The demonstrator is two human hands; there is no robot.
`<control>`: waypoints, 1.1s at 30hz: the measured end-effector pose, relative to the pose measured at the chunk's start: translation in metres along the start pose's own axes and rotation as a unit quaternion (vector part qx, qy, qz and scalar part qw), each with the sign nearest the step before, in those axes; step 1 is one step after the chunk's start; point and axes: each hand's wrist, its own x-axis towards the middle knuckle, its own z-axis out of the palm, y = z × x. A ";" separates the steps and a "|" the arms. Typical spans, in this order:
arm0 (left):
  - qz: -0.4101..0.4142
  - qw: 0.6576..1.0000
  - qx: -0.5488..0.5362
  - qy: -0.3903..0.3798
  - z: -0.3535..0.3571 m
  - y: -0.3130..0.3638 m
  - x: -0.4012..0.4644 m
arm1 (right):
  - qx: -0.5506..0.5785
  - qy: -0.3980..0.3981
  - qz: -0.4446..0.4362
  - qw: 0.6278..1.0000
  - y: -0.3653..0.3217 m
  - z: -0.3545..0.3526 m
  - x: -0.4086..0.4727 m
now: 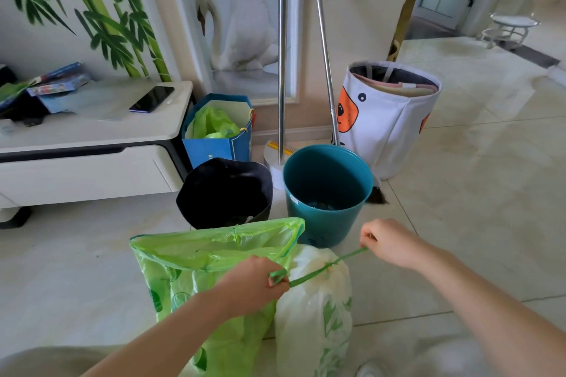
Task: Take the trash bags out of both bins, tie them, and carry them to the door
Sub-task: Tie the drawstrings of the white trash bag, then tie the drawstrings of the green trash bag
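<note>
Centrally, the head view shows a teal bin point(327, 193) standing upright on the tiled floor point(477, 193); all places below are given relative to it. Just in front of the bin, touching its lower wall, stands a white trash bag point(315, 315) with green leaf print, its neck gathered by a green drawstring point(327, 268). The right hand point(387, 243), in front and to the right of the bin, pinches one end of the drawstring with curled fingers. The left hand point(254, 285), in front of the bin and slightly left, grips the other, looped end, so that the string runs taut between the two hands across the neck of the white bag. Left of that bag, and in front of the bin, a green trash bag point(196, 278) stands with its mouth open. Immediately left of the bin is a black bin point(225, 193), tilted toward the camera. Behind the black bin sits a blue paper bag point(211, 147) holding green plastic. Behind the teal bin to the right stands a white fabric basket point(392, 119) with an orange print, and two metal poles point(281, 55) rise behind it. Far left, a white cabinet point(92, 138) carries a phone point(151, 98).
</note>
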 end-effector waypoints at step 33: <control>-0.367 0.859 -0.083 0.347 -0.056 -0.195 -0.025 | -0.062 -0.051 0.093 0.992 -0.103 0.068 0.094</control>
